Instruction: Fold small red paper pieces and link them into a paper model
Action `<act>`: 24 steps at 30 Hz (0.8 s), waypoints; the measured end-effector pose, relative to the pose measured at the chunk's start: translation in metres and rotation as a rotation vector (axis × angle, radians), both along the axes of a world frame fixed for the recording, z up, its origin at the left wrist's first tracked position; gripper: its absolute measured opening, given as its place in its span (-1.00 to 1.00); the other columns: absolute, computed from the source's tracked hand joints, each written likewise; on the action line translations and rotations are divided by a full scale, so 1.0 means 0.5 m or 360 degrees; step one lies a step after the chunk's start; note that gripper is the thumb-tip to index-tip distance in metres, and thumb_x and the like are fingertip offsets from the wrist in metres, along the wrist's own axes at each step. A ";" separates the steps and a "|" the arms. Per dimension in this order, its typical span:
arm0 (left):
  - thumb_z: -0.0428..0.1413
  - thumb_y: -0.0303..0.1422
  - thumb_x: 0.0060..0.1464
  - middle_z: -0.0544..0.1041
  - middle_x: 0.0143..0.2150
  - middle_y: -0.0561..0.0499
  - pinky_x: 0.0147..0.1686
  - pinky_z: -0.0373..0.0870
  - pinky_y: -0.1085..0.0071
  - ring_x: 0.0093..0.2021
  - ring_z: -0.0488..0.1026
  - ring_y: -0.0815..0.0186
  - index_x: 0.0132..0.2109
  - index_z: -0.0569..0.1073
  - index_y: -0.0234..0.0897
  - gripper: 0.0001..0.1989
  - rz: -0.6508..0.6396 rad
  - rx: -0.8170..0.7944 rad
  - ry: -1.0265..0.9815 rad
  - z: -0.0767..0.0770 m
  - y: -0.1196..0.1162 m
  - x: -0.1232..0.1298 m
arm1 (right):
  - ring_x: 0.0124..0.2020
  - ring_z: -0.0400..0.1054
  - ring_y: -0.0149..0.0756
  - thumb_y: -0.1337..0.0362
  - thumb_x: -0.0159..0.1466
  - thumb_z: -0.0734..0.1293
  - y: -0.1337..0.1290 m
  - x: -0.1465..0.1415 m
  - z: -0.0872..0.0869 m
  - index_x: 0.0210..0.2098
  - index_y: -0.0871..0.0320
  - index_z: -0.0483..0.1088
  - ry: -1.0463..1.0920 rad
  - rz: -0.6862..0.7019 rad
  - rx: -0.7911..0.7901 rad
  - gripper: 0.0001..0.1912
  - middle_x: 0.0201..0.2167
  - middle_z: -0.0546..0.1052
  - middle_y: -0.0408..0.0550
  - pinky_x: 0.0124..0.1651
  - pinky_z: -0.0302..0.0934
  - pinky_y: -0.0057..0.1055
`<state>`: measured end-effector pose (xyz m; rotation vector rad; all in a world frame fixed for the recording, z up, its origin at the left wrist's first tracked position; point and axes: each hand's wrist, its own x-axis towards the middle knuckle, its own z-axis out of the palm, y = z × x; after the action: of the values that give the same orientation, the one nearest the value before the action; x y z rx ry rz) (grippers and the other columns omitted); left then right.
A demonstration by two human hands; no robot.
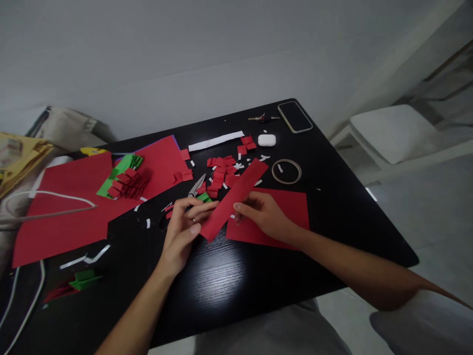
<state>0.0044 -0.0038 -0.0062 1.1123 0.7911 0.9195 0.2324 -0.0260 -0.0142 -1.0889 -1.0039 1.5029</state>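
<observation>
A long red paper strip [236, 197] is held slantwise above the black table. My left hand [182, 231] grips its lower left end, the thumb in front and the fingers behind. On the strip's right edge, my right hand [263, 213] pinches between thumb and fingers. Below the right hand lies a red paper sheet [291, 217] on the table. Scissors [195, 187] rest just beyond my left hand, partly hidden by it. Small red paper pieces [219, 170] and white scraps are scattered behind the strip.
Large red sheets [74, 207] lie at left, bearing folded green and red paper [127, 180]. A tape roll [286, 171], white earbud case [266, 140], keys [263, 118] and phone [294, 117] sit at the right. White cables [27, 305] cross the left side. A white stool [393, 130] stands beyond.
</observation>
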 end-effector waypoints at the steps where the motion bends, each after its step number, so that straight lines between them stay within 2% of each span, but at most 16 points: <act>1: 0.25 -0.20 0.18 0.63 0.00 -0.04 0.02 0.48 0.25 -0.03 0.60 0.15 0.15 0.35 -0.06 -0.56 0.0016 -0.0099 0.0023 -0.001 0.004 0.002 | -0.42 0.50 -0.32 0.04 0.25 0.48 -0.002 0.000 0.002 -0.34 0.20 0.50 -0.0028 0.0060 0.0014 -0.68 -0.45 0.59 -0.09 -0.25 0.43 -0.34; 4: 0.26 -0.18 0.19 0.66 -0.15 -0.01 -0.17 0.52 0.36 -0.22 0.63 0.24 0.18 0.39 -0.12 -0.54 -0.0100 -0.0360 0.0261 0.001 0.006 0.012 | -0.42 0.48 -0.33 0.03 0.27 0.46 -0.005 0.000 0.004 -0.34 0.21 0.50 -0.0070 0.0222 0.0039 -0.67 -0.46 0.57 -0.10 -0.25 0.41 -0.35; 8: 0.30 -0.10 0.12 0.67 -0.28 -0.09 -0.33 0.54 0.39 -0.39 0.60 0.27 -0.15 0.59 -0.34 -0.64 -0.0382 -0.0520 0.0451 0.007 -0.004 0.025 | -0.43 0.46 -0.35 0.02 0.27 0.46 -0.007 -0.001 0.001 -0.32 0.21 0.50 -0.0058 0.0335 0.0030 -0.67 -0.48 0.55 -0.12 -0.29 0.38 -0.39; 12: 0.32 -0.10 0.10 0.66 -0.35 -0.06 -0.40 0.53 0.45 -0.45 0.57 0.33 -0.25 0.61 -0.34 -0.66 -0.0358 -0.0531 0.0469 0.009 -0.007 0.028 | -0.45 0.44 -0.36 0.05 0.26 0.46 -0.007 -0.001 -0.002 -0.31 0.21 0.51 -0.0067 0.0314 0.0024 -0.69 -0.49 0.55 -0.13 -0.31 0.36 -0.40; 24: 0.34 -0.15 0.08 0.62 -0.44 -0.01 -0.43 0.51 0.47 -0.48 0.55 0.35 -0.31 0.61 -0.33 -0.71 -0.0309 -0.0444 0.0504 0.009 -0.004 0.031 | -0.44 0.44 -0.36 0.10 0.27 0.45 -0.008 -0.003 -0.003 -0.34 0.20 0.50 -0.0048 0.0266 0.0035 -0.74 -0.49 0.55 -0.13 -0.28 0.34 -0.39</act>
<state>0.0200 -0.0060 -0.0017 1.0775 1.0158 0.4576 0.2308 -0.0298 -0.0156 -1.0354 -1.1539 1.6086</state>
